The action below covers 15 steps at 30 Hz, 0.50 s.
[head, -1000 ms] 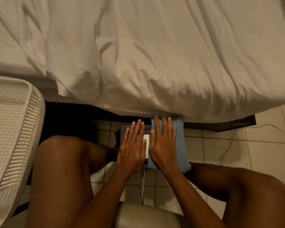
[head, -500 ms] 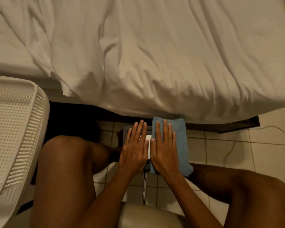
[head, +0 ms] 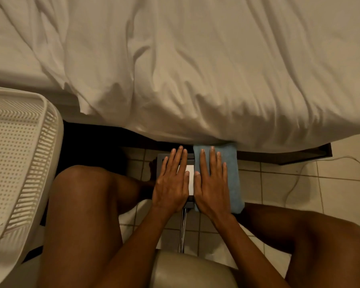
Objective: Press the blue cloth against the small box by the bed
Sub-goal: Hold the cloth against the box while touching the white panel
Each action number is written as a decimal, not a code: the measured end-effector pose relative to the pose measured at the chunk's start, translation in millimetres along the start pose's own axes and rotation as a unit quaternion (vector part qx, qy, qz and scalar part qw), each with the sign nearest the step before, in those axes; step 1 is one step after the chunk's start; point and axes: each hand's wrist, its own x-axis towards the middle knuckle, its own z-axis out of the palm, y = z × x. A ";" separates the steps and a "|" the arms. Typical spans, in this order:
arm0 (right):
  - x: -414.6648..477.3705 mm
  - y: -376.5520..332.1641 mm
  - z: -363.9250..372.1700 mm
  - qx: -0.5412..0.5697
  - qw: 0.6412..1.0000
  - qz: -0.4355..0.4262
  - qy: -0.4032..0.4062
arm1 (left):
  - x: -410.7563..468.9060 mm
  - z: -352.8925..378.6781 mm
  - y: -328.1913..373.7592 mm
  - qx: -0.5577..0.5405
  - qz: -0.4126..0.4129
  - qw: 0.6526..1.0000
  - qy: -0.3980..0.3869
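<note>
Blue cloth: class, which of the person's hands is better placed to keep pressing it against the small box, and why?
The right hand. It lies flat on the blue cloth, fingers spread toward the bed. The left hand rests on the small box itself, beside the cloth, so it looks better placed to steady it.

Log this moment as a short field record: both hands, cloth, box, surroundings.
left hand: flat, fingers spread, on the small box
right hand: flat, palm down on the blue cloth
blue cloth: folded, lying on the box's right part
small box: dark, white panel on top, at the bed edge
surroundings: white basket at left, tiled floor
</note>
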 end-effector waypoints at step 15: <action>-14.8 -3.2 2.6 -0.004 1.000 0.019 -0.014 | 0.4 1.5 0.2 0.003 0.002 1.000 0.001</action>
